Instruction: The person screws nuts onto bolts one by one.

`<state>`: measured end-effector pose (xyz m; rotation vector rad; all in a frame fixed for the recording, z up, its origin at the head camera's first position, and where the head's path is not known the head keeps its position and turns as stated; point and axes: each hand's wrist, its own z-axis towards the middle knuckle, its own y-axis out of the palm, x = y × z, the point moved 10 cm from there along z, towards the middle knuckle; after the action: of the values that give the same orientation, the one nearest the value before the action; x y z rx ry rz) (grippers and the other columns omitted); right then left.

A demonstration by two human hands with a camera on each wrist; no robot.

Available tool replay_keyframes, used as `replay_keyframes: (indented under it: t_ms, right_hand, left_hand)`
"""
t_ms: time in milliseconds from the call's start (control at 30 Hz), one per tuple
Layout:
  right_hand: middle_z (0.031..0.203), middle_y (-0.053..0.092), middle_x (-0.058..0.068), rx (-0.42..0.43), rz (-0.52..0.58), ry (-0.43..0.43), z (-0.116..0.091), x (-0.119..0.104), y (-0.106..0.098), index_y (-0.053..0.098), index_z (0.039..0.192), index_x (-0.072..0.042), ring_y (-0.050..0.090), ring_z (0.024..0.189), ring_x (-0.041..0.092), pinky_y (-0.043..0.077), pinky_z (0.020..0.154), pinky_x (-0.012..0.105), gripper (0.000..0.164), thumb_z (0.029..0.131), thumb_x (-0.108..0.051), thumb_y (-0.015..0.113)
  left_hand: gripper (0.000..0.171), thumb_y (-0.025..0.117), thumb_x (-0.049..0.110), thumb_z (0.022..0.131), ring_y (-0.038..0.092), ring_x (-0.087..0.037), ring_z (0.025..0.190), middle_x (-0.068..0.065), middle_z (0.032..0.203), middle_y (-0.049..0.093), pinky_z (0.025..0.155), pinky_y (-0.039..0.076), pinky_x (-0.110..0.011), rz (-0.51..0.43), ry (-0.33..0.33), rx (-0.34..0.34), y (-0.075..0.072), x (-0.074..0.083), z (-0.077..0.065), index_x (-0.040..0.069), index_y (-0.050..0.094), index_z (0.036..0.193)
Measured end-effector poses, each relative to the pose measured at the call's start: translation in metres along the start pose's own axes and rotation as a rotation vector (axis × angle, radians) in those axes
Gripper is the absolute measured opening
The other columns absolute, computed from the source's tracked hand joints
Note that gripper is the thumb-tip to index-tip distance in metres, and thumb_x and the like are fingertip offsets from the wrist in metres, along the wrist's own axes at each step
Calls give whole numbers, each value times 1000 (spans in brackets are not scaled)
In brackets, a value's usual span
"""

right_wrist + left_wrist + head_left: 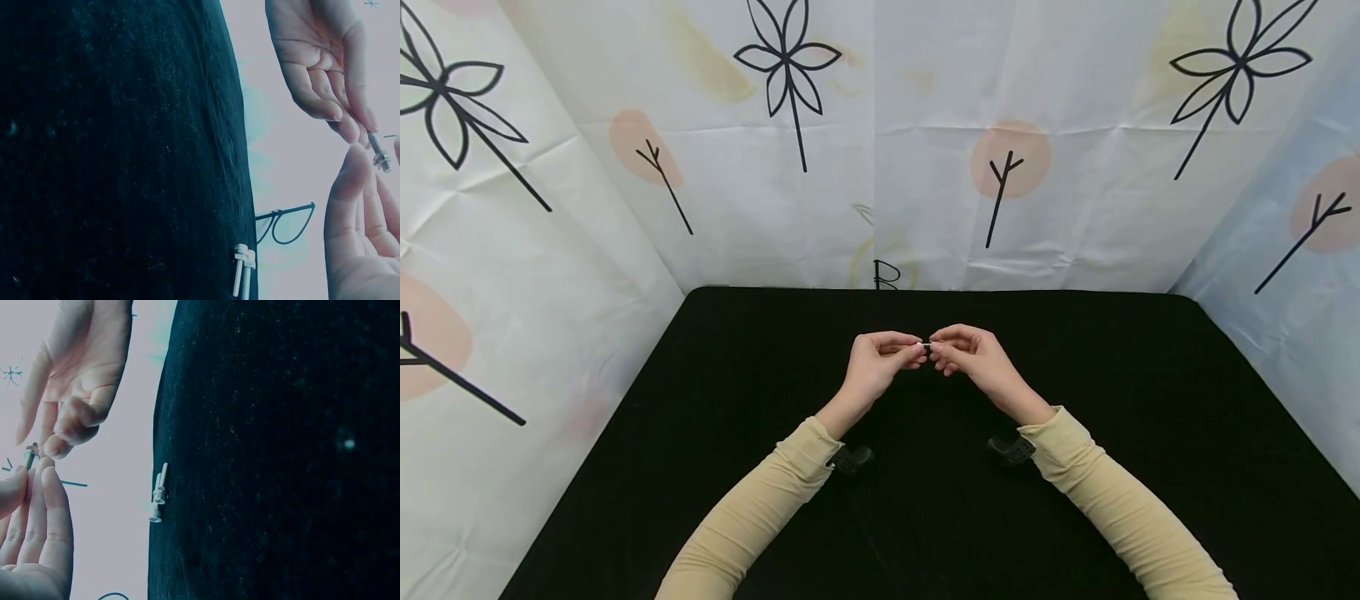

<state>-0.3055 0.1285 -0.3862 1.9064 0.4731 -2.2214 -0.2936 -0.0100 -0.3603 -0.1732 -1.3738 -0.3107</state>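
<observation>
Near the far side of the black table my left hand (pixel 878 358) and right hand (pixel 976 355) meet over a small metal bolt (pixel 926 344). In the left wrist view my left hand pinches the bolt's shank between thumb and fingers. A nut (pixel 31 450) sits at the bolt's other end. My right thumb and fingers are curled round the nut (pixel 381 160) from both sides; how firmly they touch it cannot be told. Two similar bolts with nuts (pixel 159 495) lie close together near the table edge, out of sight in the head view.
The black-covered table (pixel 715 400) spreads under both arms. White patterned curtains (pixel 925 100) stand behind it and on both sides. A dark device (pixel 852 459) shows at the left wrist, another device (pixel 1011 450) at the right.
</observation>
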Motion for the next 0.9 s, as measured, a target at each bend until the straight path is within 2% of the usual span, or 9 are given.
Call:
replay_keyframes:
  t_ms: [133, 300, 400, 567, 767, 900]
  right_hand:
    - [99, 65, 22, -3, -6, -22, 0, -4, 0, 60, 112, 8, 65, 81, 22, 58, 69, 31, 26, 94, -11, 63]
    - [93, 66, 21, -3, -67, 28, 1, 1, 1, 63, 108, 5, 64, 78, 22, 57, 66, 29, 30, 97, -23, 59]
    - [95, 65, 21, -4, -44, 36, 0, 1, 1, 61, 112, 6, 64, 78, 22, 57, 67, 30, 30, 97, -21, 59]
    - [100, 65, 23, -9, -20, -10, 0, -3, 0, 58, 113, 6, 65, 81, 22, 58, 72, 36, 27, 94, -11, 63]
    - [95, 65, 22, 7, -62, 30, 1, 0, -1, 62, 108, 6, 64, 80, 22, 57, 69, 31, 30, 97, -22, 60]
    - [96, 65, 19, 10, -23, 10, 0, -2, -1, 60, 112, 5, 64, 80, 21, 57, 68, 30, 29, 95, -19, 62]
  left_hand:
    - [20, 63, -2, 90, 67, -40, 89, -27, 97, 67, 80, 58, -43, 2, -4, -5, 0, 0, 0, -17, 63, 104]
    - [20, 63, -2, 91, 66, -41, 90, -28, 99, 67, 81, 57, -43, 14, -7, -12, 1, 0, 0, -16, 64, 104]
    - [20, 63, -2, 91, 66, -41, 90, -28, 99, 67, 81, 57, -43, 14, -4, -7, 0, 0, 0, -16, 64, 104]
    - [20, 63, -1, 91, 66, -41, 90, -26, 98, 67, 81, 57, -42, 11, -12, -3, -1, -2, 0, -16, 64, 105]
    - [20, 63, -2, 91, 66, -42, 90, -28, 99, 67, 81, 57, -43, 3, 3, -13, 0, -1, 1, -17, 63, 105]
    - [20, 63, -2, 91, 66, -43, 90, -29, 99, 66, 81, 57, -43, 6, 0, -6, -1, -1, 1, -16, 64, 105]
